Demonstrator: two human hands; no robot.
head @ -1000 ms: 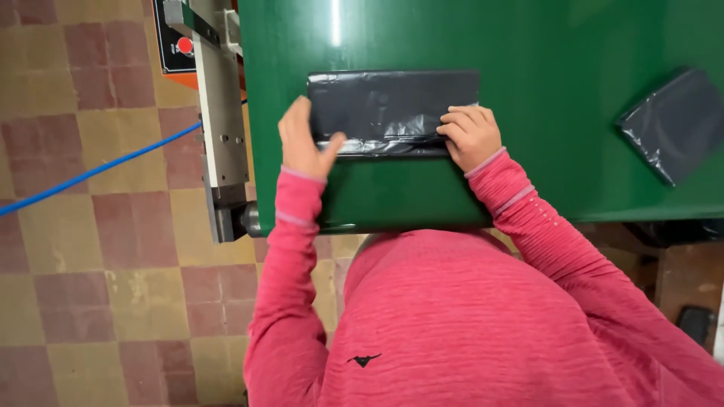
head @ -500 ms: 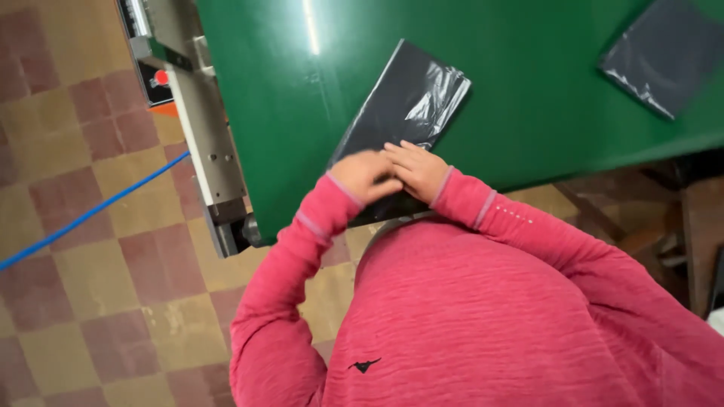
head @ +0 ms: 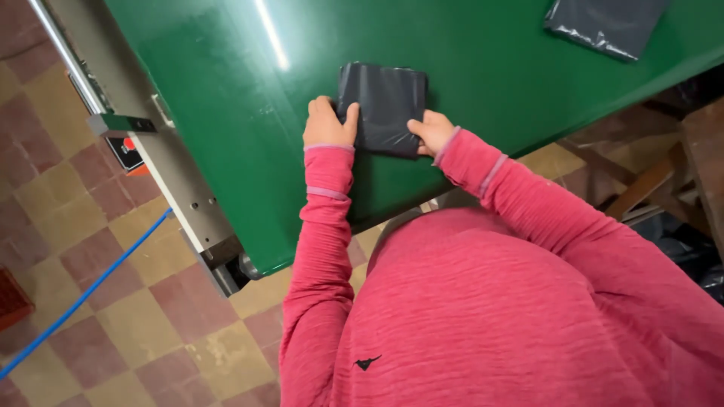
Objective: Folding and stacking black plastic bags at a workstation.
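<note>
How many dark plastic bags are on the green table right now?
2. One folded bag lies near the table's front edge, between the left hand and right hand. Another bag lies at the top right, partly cut off; more may be out of view.

Workshop — green conveyor belt (head: 226, 113)
</note>
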